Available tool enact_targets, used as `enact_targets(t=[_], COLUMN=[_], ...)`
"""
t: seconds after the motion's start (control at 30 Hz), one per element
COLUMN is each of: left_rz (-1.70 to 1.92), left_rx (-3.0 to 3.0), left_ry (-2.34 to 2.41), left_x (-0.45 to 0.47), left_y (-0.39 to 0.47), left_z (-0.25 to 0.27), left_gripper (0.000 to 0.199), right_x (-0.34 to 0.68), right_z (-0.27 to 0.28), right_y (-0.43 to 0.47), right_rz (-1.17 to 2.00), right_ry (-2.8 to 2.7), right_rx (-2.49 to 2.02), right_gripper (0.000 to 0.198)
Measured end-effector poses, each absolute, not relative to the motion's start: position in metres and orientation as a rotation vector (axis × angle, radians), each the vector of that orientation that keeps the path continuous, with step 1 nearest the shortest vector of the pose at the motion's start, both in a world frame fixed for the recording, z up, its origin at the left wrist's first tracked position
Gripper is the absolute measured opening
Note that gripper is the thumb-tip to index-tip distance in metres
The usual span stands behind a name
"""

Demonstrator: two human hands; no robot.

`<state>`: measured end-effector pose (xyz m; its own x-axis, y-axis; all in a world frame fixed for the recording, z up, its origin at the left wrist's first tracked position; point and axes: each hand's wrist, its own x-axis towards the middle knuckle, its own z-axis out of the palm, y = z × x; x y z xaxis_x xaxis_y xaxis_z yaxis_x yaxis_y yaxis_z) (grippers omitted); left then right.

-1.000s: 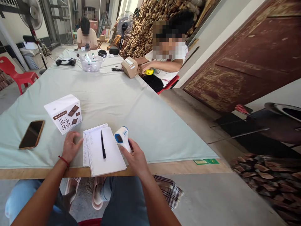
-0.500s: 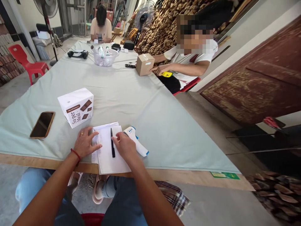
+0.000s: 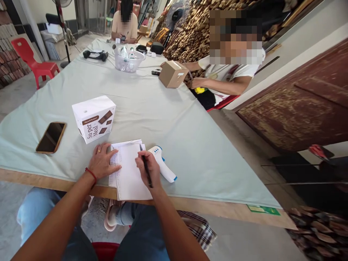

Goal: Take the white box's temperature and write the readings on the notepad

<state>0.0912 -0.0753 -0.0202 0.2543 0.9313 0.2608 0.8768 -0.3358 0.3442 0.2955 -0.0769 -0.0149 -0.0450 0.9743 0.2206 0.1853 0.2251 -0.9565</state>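
Note:
A black pen (image 3: pixel 146 167) is gripped in my right hand (image 3: pixel 152 170), slanting above the right part of a white sheet of paper (image 3: pixel 132 181). My left hand (image 3: pixel 103 162) lies with fingers spread on the left edge of the papers, where rows of small writing or print show. Just right of my right hand rests a white and blue infrared thermometer (image 3: pixel 164 165). Beyond my left hand stands a white box (image 3: pixel 94 117) marked "Super Meal". Farther left, a smartphone (image 3: pixel 51 137) with a dark screen lies flat.
The table (image 3: pixel 190 152) has a pale green cloth. At its right side a person (image 3: pixel 231 85) holds a yellow tape measure (image 3: pixel 200 90) by a cardboard box (image 3: pixel 172 75). Farther off are a plastic basin (image 3: pixel 127 65) of bottles and another person (image 3: pixel 125 27). A red chair (image 3: pixel 38 65) stands left.
My right hand has picked up the pen from the paper and now holds it in a writing grip. The cardboard box has been tilted by the person at right. The view has shifted slightly.

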Motion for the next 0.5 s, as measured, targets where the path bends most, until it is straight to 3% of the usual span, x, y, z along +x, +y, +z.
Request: enact_targets(t=[0.17, 0.5], left_rz=[0.669, 0.674], left_rx=[2.374, 2.378], left_ry=[1.725, 1.737], left_x=[0.092, 0.093], left_y=[-0.076, -0.077], left_z=[-0.022, -0.022], left_gripper=[0.055, 0.051], right_x=[0.279, 0.274], right_z=[-0.015, -0.026], right_y=[-0.08, -0.083], right_rz=[1.181, 1.197], right_ry=[-1.386, -1.317], right_rx=[-1.107, -1.108], right_gripper=[0.053, 0.049])
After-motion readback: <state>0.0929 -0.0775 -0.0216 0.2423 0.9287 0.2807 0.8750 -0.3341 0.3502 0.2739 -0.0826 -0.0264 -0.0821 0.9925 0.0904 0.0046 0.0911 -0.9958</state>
